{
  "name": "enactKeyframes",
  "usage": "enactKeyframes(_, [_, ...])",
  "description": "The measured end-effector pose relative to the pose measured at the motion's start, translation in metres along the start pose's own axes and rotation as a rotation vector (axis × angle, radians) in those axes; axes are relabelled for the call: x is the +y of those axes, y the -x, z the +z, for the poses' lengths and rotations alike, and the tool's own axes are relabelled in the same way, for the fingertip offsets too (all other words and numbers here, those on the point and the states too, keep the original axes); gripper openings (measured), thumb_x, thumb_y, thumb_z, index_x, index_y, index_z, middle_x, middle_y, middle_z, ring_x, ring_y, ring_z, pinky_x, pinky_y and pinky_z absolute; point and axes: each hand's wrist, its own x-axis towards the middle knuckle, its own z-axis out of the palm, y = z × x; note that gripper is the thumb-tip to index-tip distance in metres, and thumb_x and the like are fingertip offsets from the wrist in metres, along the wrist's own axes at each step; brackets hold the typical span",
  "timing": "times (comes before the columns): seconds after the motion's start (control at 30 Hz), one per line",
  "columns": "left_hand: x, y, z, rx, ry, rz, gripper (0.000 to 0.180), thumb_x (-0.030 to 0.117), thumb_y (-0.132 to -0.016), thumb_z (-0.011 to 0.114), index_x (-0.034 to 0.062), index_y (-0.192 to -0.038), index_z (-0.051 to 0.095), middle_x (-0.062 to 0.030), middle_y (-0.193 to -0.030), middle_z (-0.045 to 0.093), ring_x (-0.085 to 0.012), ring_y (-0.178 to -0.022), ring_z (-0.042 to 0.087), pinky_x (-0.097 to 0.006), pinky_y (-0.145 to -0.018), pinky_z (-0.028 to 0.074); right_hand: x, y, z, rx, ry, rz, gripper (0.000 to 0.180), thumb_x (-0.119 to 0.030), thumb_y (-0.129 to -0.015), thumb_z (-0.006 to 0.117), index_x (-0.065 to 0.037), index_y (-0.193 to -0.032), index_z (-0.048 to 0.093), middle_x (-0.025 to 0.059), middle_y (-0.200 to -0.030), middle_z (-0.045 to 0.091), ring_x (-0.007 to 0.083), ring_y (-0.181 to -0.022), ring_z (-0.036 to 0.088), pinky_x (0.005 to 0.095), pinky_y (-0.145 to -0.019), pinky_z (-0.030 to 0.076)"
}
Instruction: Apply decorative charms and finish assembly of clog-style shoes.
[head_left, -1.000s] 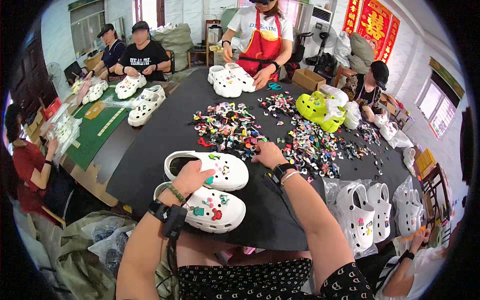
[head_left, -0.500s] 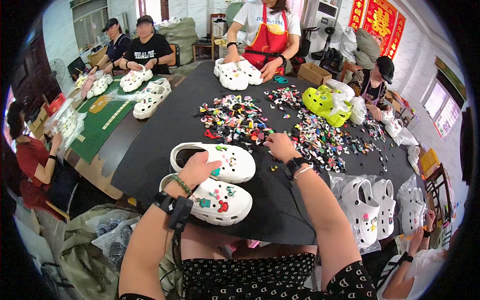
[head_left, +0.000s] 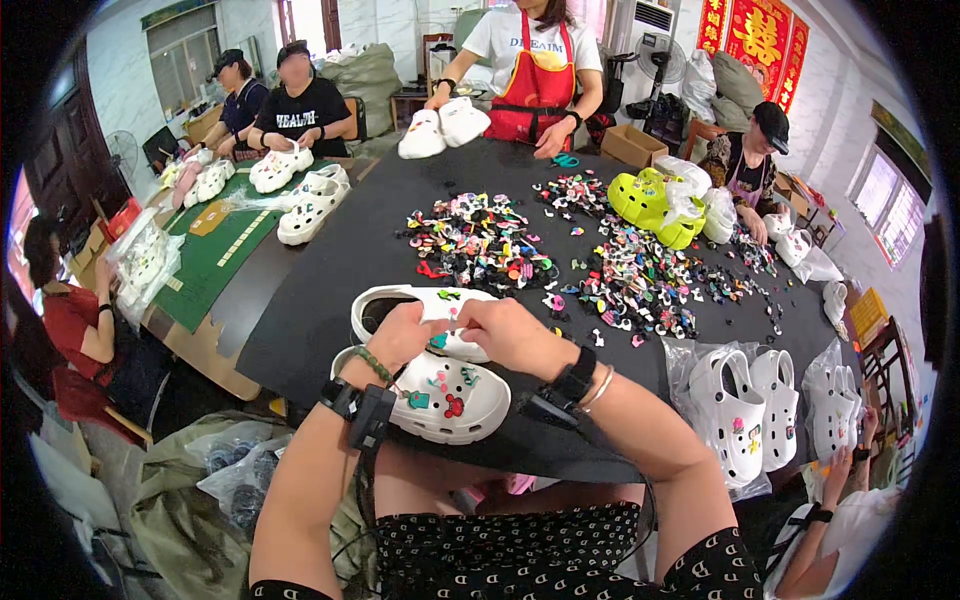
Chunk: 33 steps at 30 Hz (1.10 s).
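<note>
Two white clogs lie side by side before me, toes to the right. My left hand [head_left: 398, 338] is closed over the opening of the far clog [head_left: 462, 349], its thumb at the upper. On that same upper my right hand [head_left: 512, 338] is pinched, fingertips meeting the left thumb; whatever sits between them is hidden. Green and teal charms show around the fingers. The near clog [head_left: 478, 414] lies under my left wrist, bearing a red charm [head_left: 453, 404], a teal charm [head_left: 418, 399] and pink ones.
Heaps of small colourful charms [head_left: 480, 240] spread beyond the clogs on the black table [head_left: 330, 260]. Lime-green clogs [head_left: 645, 205] stand behind them. At right are bagged white clogs [head_left: 728, 420]. Across the table, a person in a red apron [head_left: 540, 85] handles white clogs; other people work around.
My right hand has moved left from the charm heap onto the far clog, meeting my left hand. Across the table, the aproned person's white clogs have shifted left and been turned.
</note>
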Motion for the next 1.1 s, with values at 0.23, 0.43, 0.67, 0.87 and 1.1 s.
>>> enactKeyframes(0.23, [0.010, 0.001, 0.002, -0.013, -0.181, -0.036, 0.024, 0.022, -0.088, 0.069, -0.0010, -0.095, 0.068, -0.0053, -0.085, 0.069, -0.0119, -0.076, 0.059, -0.033, -0.070, 0.047, -0.004, 0.001, 0.019, 0.092, 0.101, -0.017, 0.015, -0.010, -0.083, 0.059, -0.006, -0.094, 0.068, 0.0191, -0.086, 0.065, 0.0357, -0.087, 0.064, 0.0444, -0.077, 0.051])
enactKeyframes(0.43, [0.000, -0.002, 0.006, 0.020, -0.112, 0.001, 0.044, 0.036, -0.084, 0.074, -0.0047, -0.077, 0.059, -0.0041, -0.068, 0.054, -0.0107, -0.066, 0.045, -0.034, -0.057, 0.040, -0.006, -0.001, 0.016, 0.093, 0.090, 0.049, 0.013, -0.012, -0.079, 0.069, -0.003, -0.088, 0.066, 0.0164, -0.081, 0.065, 0.0338, -0.077, 0.065, 0.0418, -0.071, 0.052])
enactKeyframes(0.67, [-0.002, 0.004, 0.005, 0.050, -0.032, 0.002, 0.044, 0.036, -0.082, 0.076, -0.0020, -0.071, 0.057, -0.0016, -0.065, 0.049, -0.0094, -0.064, 0.042, -0.032, -0.055, 0.038, -0.007, -0.004, 0.021, 0.075, 0.057, 0.096, 0.015, -0.005, -0.069, 0.076, -0.005, -0.081, 0.068, 0.0136, -0.094, 0.065, 0.0328, -0.091, 0.062, 0.0423, -0.076, 0.049])
enactKeyframes(0.87, [-0.008, 0.002, 0.006, 0.019, -0.077, 0.026, 0.041, 0.032, -0.078, 0.074, -0.0070, -0.084, 0.064, -0.0239, -0.079, 0.063, -0.0307, -0.073, 0.064, -0.041, -0.067, 0.048, -0.004, -0.009, 0.027, 0.210, 0.222, 0.210, 0.055, -0.010, -0.061, 0.084, -0.012, -0.109, 0.056, 0.0147, -0.139, 0.042, 0.0385, -0.126, 0.041, 0.0552, -0.094, 0.038])
enactKeyframes(1.1, [-0.002, -0.001, 0.003, -0.015, -0.216, -0.027, 0.039, 0.027, -0.075, 0.074, -0.0063, -0.093, 0.067, -0.0179, -0.084, 0.068, -0.0226, -0.077, 0.066, -0.035, -0.072, 0.051, -0.001, -0.021, 0.014, 0.024, -0.038, 0.420, 0.081, -0.011, -0.062, 0.086, -0.003, -0.129, 0.042, 0.0255, -0.125, 0.056, 0.0404, -0.118, 0.055, 0.0401, -0.098, 0.045])
